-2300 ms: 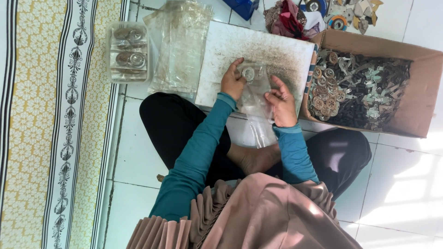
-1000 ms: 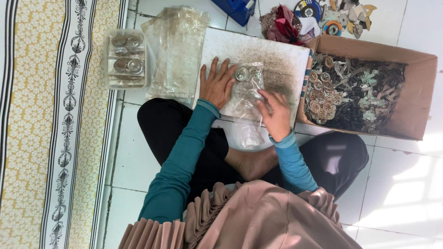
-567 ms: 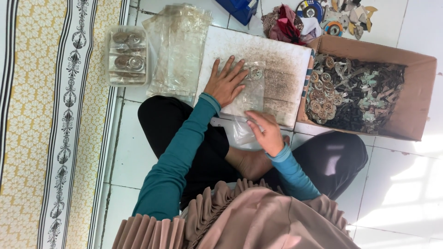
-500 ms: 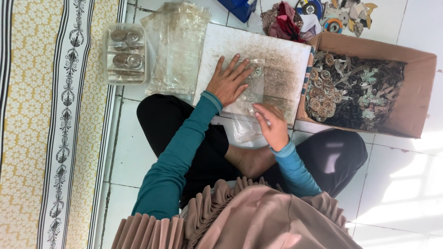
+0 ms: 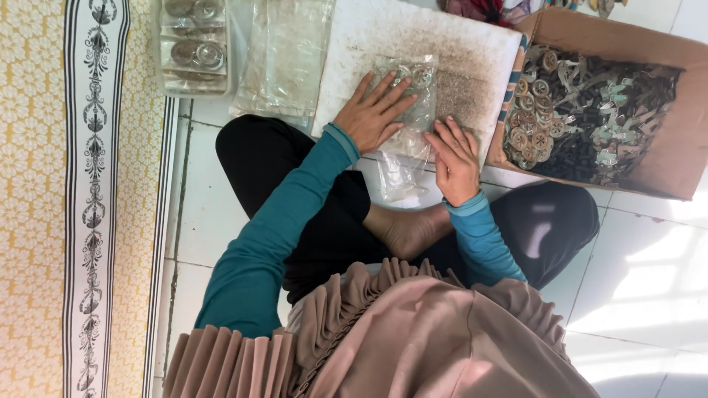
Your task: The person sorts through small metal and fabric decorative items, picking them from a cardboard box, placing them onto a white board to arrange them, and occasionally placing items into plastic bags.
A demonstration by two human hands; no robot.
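Observation:
A clear plastic bag (image 5: 417,92) with round metal pieces inside lies on a stained white board (image 5: 472,51) in front of my crossed legs. My left hand (image 5: 375,110) presses flat on the bag, fingers spread. At the bag's lower right edge, my right hand (image 5: 456,158) rests with its fingers curled against the plastic near the board's front edge; the bag's open end hangs over that edge.
A cardboard box (image 5: 686,96) full of small metal parts stands to the right of the board. A heap of clear bags (image 5: 284,55) and stacked filled packets (image 5: 193,51) lie at the upper left. A patterned yellow mat (image 5: 44,221) runs along the left.
My left hand has stayed flat on the bag. My right hand dropped to the bag's hanging end and has come back up to its lower right edge.

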